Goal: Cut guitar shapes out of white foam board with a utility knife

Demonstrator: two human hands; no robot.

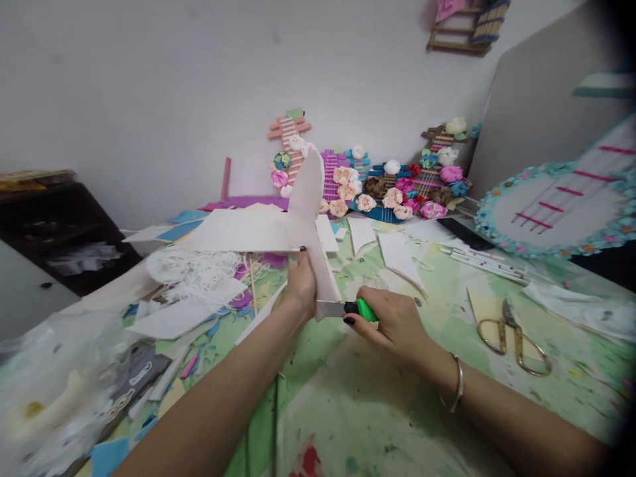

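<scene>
My left hand [301, 278] is closed on a white foam board piece [304, 199] and holds it up over the table. The piece has a rounded upper end and a long narrow part running down toward my right hand. My right hand [397, 324] grips a craft knife [366, 310] with a bright green and black handle. Its front end meets the lower end of the board; the exact contact of the blade is hard to make out. Behind my left hand lies a large white sheet [238, 230].
Gold-handled scissors [514, 334] and white pens [484, 262] lie to the right. White string [196, 268], paper scraps and a plastic bag [59, 391] crowd the left. Flower-decorated crafts [392, 185] lean on the wall; a blue-edged oval one [551, 205] stands at right.
</scene>
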